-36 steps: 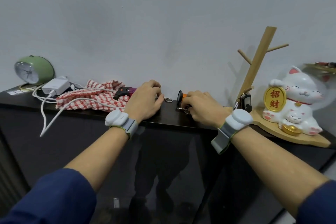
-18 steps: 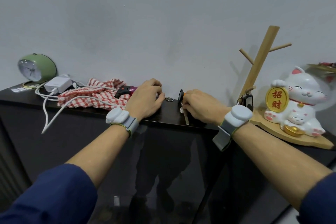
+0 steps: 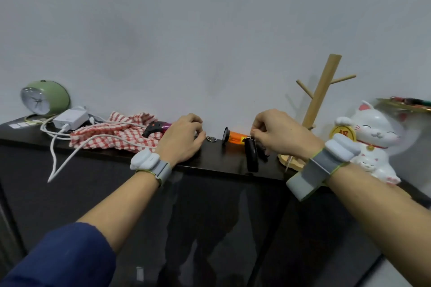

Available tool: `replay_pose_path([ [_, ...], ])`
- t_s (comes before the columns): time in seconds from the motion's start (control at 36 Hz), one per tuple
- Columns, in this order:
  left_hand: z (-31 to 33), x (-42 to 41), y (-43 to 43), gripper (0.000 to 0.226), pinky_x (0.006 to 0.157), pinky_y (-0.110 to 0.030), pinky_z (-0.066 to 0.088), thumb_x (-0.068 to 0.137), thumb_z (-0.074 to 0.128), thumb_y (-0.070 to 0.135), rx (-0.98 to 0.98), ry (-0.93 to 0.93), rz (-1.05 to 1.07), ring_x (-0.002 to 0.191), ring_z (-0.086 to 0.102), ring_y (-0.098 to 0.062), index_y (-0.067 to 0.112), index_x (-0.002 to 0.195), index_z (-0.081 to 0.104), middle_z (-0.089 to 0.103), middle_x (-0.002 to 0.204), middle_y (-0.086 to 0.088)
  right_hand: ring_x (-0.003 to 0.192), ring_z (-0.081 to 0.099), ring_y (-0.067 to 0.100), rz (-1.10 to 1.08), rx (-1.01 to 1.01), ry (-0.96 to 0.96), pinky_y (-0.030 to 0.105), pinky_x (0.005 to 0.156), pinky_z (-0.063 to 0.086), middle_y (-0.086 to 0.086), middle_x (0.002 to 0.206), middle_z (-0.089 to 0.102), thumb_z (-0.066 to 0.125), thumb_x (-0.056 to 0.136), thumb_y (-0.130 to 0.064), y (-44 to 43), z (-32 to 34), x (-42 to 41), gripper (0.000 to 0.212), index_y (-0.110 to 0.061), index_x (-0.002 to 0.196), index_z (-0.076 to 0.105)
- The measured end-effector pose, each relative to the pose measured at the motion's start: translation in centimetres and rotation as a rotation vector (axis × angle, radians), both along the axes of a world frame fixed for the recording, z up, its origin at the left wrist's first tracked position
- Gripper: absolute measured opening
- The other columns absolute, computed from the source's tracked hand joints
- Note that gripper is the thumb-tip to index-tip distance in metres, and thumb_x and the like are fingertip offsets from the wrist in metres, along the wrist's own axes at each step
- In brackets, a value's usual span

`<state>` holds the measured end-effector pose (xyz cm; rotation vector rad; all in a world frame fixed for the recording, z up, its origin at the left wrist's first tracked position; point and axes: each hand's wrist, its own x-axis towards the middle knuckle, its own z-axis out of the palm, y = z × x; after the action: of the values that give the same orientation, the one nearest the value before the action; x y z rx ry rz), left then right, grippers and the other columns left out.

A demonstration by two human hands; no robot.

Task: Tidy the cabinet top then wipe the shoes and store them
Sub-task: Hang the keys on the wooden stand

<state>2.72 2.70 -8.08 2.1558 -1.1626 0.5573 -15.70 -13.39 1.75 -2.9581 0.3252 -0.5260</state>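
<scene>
The right hand point(image 3: 279, 135) is raised above the right part of the cabinet top point(image 3: 221, 161). Its thumb and fingers pinch the upper end of a black key fob point(image 3: 252, 156), which hangs with its lower end at the near edge. The left hand point(image 3: 184, 137) rests on the top near centre, fingers curled; whether it grips anything cannot be determined. A small ring point(image 3: 211, 139) lies just beside its fingertips. An orange cylinder point(image 3: 236, 135) lies between the hands. A checked cloth point(image 3: 112, 134) lies left; a wooden peg stand point(image 3: 319, 98) stands right.

right hand point(image 3: 277, 133) pinches dangling key fob point(image 3: 251, 155) | left hand point(image 3: 182, 140) rests on cabinet top point(image 3: 224, 161) beside checked cloth point(image 3: 112, 135)
</scene>
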Motion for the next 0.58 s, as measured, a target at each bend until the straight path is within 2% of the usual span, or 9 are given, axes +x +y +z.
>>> replay_pose_path([
  [0.08, 0.1, 0.1, -0.2, 0.024, 0.096, -0.032, 0.043, 0.097, 0.053, 0.030, -0.005, -0.007, -0.009, 0.114, 0.053, -0.017, 0.016, 0.084, 0.068, 0.058, 0.124, 0.005, 0.074, 0.066, 0.020, -0.037, -0.057, -0.019, 0.032, 0.065, 0.052, 0.004, 0.080, 0.067, 0.051, 0.094, -0.013, 0.0, 1.1, -0.7, 0.017, -0.008, 0.089, 0.066],
  [0.19, 0.2, 0.2, -0.2, 0.024, 0.095, -0.032, 0.043, 0.097, 0.054, 0.030, -0.009, -0.017, -0.009, 0.113, 0.053, -0.016, 0.017, 0.084, 0.069, 0.058, 0.124, 0.006, 0.075, 0.063, 0.022, -0.116, -0.071, -0.133, 0.031, 0.060, 0.049, 0.006, 0.079, 0.066, 0.049, 0.095, -0.012, -0.7, 3.1, -0.9, 0.018, -0.005, 0.090, 0.065],
  [0.31, 0.1, 0.4, 0.0, 0.023, 0.095, -0.031, 0.042, 0.097, 0.054, 0.031, -0.014, -0.019, -0.008, 0.114, 0.052, -0.015, 0.017, 0.085, 0.068, 0.057, 0.124, 0.007, 0.081, 0.063, 0.029, -0.213, -0.095, -0.307, 0.032, 0.065, 0.047, 0.013, 0.085, 0.069, 0.048, 0.094, -0.009, -1.6, 5.6, -0.3, 0.022, 0.000, 0.091, 0.068],
  [0.44, 0.0, 0.2, 0.0, 0.022, 0.095, -0.030, 0.042, 0.097, 0.053, 0.031, -0.010, -0.012, -0.014, 0.114, 0.053, -0.014, 0.017, 0.087, 0.068, 0.057, 0.124, 0.007, 0.081, 0.064, 0.037, -0.359, -0.089, -0.415, 0.045, 0.070, 0.056, 0.022, 0.086, 0.069, 0.050, 0.088, -0.004, -3.6, 7.6, 1.0, 0.022, 0.006, 0.085, 0.068],
  [0.58, 0.0, 0.4, 0.2, 0.022, 0.095, -0.028, 0.041, 0.097, 0.053, 0.030, -0.016, -0.011, -0.016, 0.114, 0.053, -0.014, 0.016, 0.088, 0.068, 0.057, 0.124, 0.007, 0.077, 0.063, 0.035, -0.476, -0.018, -0.411, 0.039, 0.064, 0.054, 0.021, 0.086, 0.068, 0.057, 0.086, -0.003, -4.4, 8.7, 2.0, 0.017, 0.007, 0.091, 0.069],
])
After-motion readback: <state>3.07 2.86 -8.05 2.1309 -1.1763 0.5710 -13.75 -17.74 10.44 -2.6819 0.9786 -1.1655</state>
